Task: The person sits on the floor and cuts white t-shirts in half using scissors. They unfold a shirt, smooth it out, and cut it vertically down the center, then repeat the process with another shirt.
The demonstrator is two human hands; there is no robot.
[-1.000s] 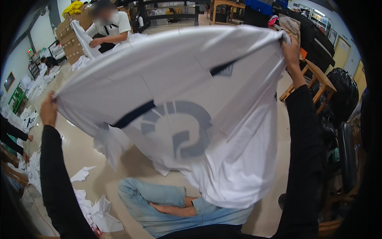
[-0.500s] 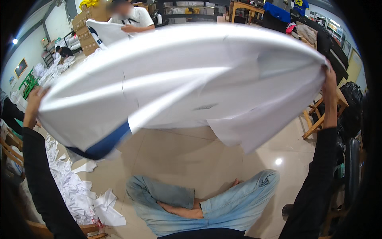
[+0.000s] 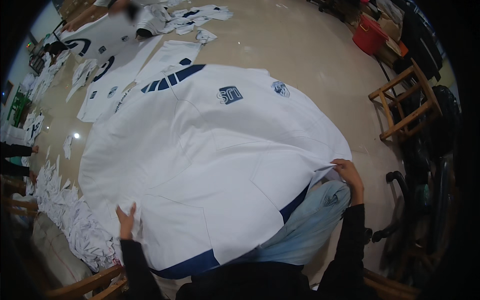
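A large white shirt [image 3: 210,160] with dark blue trim lies spread over the floor and my lap, front side up with small badges near its far end. My left hand [image 3: 126,220] grips its near left hem edge. My right hand [image 3: 347,172] pinches the hem edge at the right, above my light blue trouser leg [image 3: 310,225]. Both my sleeves are black.
More white shirts [image 3: 115,75] lie laid out on the floor beyond; another person [image 3: 125,7] bends over them at the far left. A heap of white cloth [image 3: 75,225] lies at my left. A wooden stool [image 3: 405,100] and red bucket [image 3: 370,35] stand at the right.
The shirt, held up in the air in front of me before, has come down flat onto the floor and my lap. Both my hands dropped low with it.
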